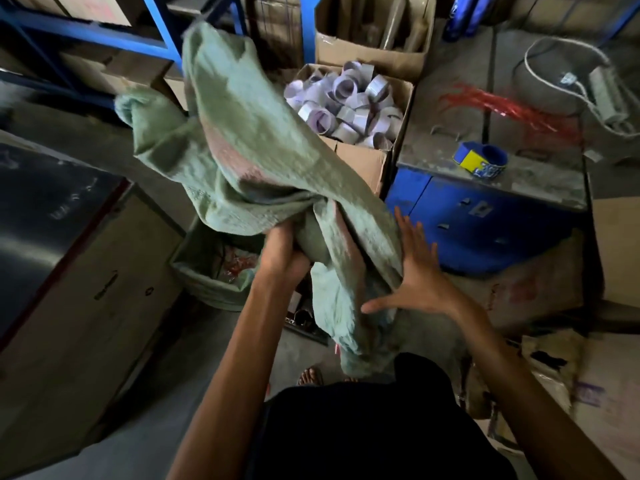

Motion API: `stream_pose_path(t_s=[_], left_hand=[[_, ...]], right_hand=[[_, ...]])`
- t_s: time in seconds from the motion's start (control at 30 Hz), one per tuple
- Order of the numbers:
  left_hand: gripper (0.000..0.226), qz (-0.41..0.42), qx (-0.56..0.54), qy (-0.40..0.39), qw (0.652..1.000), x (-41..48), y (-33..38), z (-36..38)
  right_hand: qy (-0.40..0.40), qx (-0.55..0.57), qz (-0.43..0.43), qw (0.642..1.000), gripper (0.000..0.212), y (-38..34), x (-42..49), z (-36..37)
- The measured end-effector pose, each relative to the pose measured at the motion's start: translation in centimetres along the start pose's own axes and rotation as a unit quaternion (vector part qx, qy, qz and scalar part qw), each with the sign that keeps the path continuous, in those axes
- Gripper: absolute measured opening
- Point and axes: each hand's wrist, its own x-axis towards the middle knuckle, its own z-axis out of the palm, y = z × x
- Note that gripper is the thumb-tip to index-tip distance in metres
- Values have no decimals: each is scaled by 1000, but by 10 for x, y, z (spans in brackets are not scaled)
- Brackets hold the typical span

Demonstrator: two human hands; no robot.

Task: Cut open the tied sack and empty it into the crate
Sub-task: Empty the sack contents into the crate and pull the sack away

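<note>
At right, a blue table (540,188) with a dusty grey top. On it, near the front edge, a blue and yellow tape roll (481,163); further back, a bundle of red plastic strips (502,109), and just beside these a grey bag (554,81) with a white cord (530,53). At the back left, a blue shelf frame (156,26). At the back middle, an open cardboard box (370,50). Lower, left of centre, a bin (207,289) with green lining and red scraps (239,265) inside. At far left, a large brown carton (86,289).

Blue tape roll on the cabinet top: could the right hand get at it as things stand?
Probably yes. The right hand is open and holds nothing, the blue tape roll sits uncovered on the cabinet top, and the sack lies left of the hand.
</note>
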Motion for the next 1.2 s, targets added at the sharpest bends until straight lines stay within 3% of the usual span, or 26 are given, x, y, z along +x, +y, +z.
stream_pose_path(t_s=[0.1, 0.2, 0.27, 0.37, 0.43, 0.53, 0.6, 0.67, 0.77, 0.87, 0.93, 1.0, 1.1, 1.2], left_hand=[[36, -8, -76, -47, 996, -7, 15, 25], [36, -26, -109, -65, 992, -6, 20, 40], [48, -26, -118, -65, 990, -4, 25, 45], [51, 3, -105, -37, 994, 3, 39, 44], [40, 19, -48, -18, 998, 4, 44, 35], [43, 21, 110, 52, 992, 6, 36, 3], [53, -21, 264, 107, 958, 10, 21, -28], [66, -127, 395, 119, 902, 11, 11, -56], [95, -309, 530, 38, 788, -6, 3, -79], [106, -357, 615, -31, 703, -21, 7, -94], [98, -309, 674, -36, 670, -23, 12, -99], [95, -165, 726, 17, 667, -20, 18, -98], [125, 92, 723, 44, 683, -16, 22, -79], [153, 230, 733, -43, 639, -2, 15, -50]], right_hand=[[78, 70, -26, 994, 175, 0, 6, 14], [147, 190, -90, 967, 165, -9, 17, 21], [164, 241, -77, 953, 141, -13, 24, 19], [201, 250, -41, 946, 73, -8, 35, 12], [214, 250, -16, 944, 59, -3, 40, 6], [222, 267, 15, 938, 55, -1, 44, -9], [243, 269, 34, 931, 53, -1, 45, -18], [261, 260, 45, 929, 54, -1, 46, -24], [289, 235, 55, 926, 51, -4, 47, -28], [318, 224, 71, 918, 46, -10, 45, -33], [327, 209, 75, 919, 49, -12, 44, -37], [326, 189, 59, 925, 46, -13, 43, -40], [308, 166, 18, 937, 43, -18, 38, -38], [266, 178, -50, 946, 46, -29, 29, -37]])
